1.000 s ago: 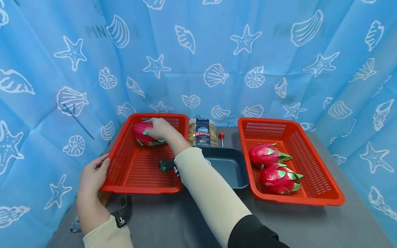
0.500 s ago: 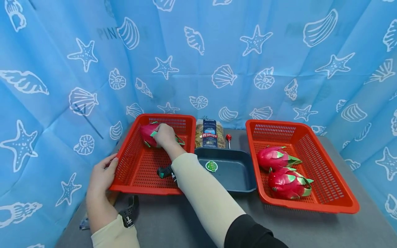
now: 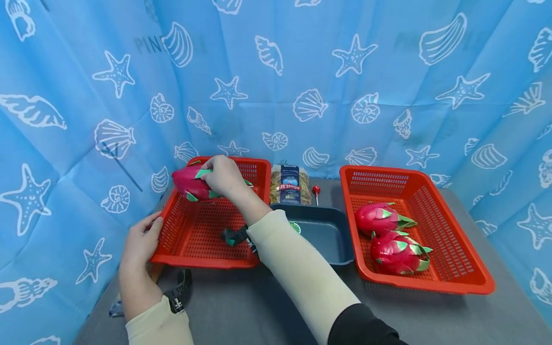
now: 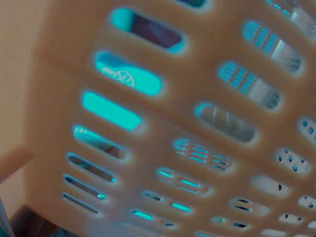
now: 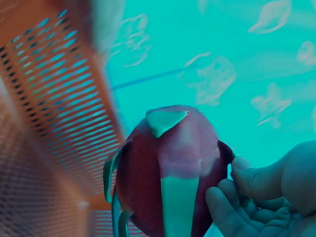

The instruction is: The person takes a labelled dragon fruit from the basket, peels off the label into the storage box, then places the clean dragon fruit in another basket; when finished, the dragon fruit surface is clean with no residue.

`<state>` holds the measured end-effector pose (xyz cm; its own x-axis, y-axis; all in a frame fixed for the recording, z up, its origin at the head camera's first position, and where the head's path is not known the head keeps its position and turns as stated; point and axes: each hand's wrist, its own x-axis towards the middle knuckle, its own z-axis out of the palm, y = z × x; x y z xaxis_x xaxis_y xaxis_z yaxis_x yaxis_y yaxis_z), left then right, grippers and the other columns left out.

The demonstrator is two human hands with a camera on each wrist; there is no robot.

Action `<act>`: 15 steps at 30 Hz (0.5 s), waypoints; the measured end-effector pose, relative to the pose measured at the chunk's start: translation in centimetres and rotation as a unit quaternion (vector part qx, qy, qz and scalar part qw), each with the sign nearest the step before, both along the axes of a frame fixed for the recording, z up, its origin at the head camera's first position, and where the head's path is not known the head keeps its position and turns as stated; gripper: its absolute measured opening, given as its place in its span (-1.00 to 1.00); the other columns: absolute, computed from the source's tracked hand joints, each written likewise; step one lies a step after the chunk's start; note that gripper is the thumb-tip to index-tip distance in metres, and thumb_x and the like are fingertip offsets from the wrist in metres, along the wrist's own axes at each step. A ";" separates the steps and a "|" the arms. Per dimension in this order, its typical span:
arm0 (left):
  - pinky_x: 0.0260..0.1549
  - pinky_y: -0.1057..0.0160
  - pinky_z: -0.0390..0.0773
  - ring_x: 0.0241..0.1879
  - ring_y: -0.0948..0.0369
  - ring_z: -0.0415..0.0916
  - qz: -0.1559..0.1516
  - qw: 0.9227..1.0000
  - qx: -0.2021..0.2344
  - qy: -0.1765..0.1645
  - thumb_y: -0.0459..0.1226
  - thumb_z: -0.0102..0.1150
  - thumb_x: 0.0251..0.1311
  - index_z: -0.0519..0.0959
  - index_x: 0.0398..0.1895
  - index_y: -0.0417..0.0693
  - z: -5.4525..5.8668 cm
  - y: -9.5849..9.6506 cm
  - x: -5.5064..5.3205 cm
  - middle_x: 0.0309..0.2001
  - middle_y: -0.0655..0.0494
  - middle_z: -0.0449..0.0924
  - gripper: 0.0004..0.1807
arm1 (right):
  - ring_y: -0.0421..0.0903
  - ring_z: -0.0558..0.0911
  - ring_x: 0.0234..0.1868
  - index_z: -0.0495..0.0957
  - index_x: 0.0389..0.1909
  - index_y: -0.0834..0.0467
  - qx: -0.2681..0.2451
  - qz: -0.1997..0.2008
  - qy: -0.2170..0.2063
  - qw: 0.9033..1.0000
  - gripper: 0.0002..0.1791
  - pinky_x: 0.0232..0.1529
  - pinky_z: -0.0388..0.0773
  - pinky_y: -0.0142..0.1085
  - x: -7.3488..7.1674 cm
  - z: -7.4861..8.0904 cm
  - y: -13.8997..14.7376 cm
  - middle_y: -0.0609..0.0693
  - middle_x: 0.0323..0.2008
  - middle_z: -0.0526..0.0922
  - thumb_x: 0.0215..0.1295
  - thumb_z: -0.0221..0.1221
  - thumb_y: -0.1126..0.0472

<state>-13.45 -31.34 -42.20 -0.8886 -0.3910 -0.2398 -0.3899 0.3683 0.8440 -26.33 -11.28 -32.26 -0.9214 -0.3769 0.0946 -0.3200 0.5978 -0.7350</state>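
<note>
My right hand (image 3: 224, 176) pinches a pink dragon fruit (image 3: 191, 182) with green scales, held up at the back left of the left red plastic basket (image 3: 207, 263). In the right wrist view, thumb and fingertips (image 5: 242, 165) grip the side of the dragon fruit (image 5: 168, 163). My left hand (image 3: 140, 242) holds the near left side of that basket. The left wrist view is filled by the slotted basket wall (image 4: 163, 118), and the left fingers are mostly out of sight there.
A right red basket (image 3: 431, 286) holds two dragon fruits (image 3: 398, 251). Between the baskets stand a dark rectangular pan (image 3: 325, 230) with a green sticker, a pasta bag (image 3: 290, 184) and a small red-headed stick (image 3: 316, 191). A blue shell-print curtain (image 3: 276, 86) closes off the back.
The dragon fruit has risen with my right hand and shifted left, over the basket's left rim. My left hand stays on the basket; the head view has turned slightly.
</note>
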 end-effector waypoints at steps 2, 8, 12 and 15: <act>-0.33 0.17 0.69 -0.06 -0.05 0.53 -0.003 1.000 -0.002 0.003 0.12 -0.19 0.55 0.18 0.61 0.02 0.1 0.0 -0.2 0.26 -0.34 0.38 -0.30 | -0.19 0.59 -0.17 0.72 0.00 0.13 -0.028 0.013 -0.002 1.000 -0.79 -0.32 0.57 -0.39 0.9 1.9 1.1 -0.07 -0.08 0.69 0.43 0.28 0.20; -0.33 0.20 0.66 -0.02 -0.09 0.50 -0.012 1.000 -0.012 0.007 0.12 -0.20 0.56 0.18 0.62 0.03 0.3 0.3 -0.6 0.26 -0.33 0.39 -0.31 | -0.19 0.62 -0.20 0.71 0.06 0.12 -0.055 0.041 0.036 0.997 -0.77 -0.30 0.57 -0.38 3.9 6.5 5.2 -0.08 -0.08 0.70 0.47 0.24 0.21; -0.32 0.19 0.67 -0.01 -0.09 0.50 -0.019 1.000 -0.010 0.004 0.12 -0.17 0.55 0.17 0.62 0.05 0.2 0.5 -0.8 0.25 -0.31 0.39 -0.30 | -0.19 0.63 -0.25 0.71 0.04 0.13 -0.046 0.036 0.074 0.996 -0.78 -0.28 0.59 -0.37 6.3 7.9 8.7 -0.07 -0.10 0.71 0.47 0.24 0.22; -0.33 0.19 0.66 -0.03 -0.08 0.50 -0.025 1.000 -0.011 0.002 0.11 -0.16 0.55 0.15 0.62 0.00 0.0 0.4 -0.8 0.25 -0.32 0.39 -0.29 | -0.16 0.63 -0.27 0.71 0.01 0.14 -0.054 0.029 0.082 0.995 -0.81 -0.27 0.61 -0.34 8.2 8.2 11.5 -0.07 -0.17 0.70 0.45 0.26 0.25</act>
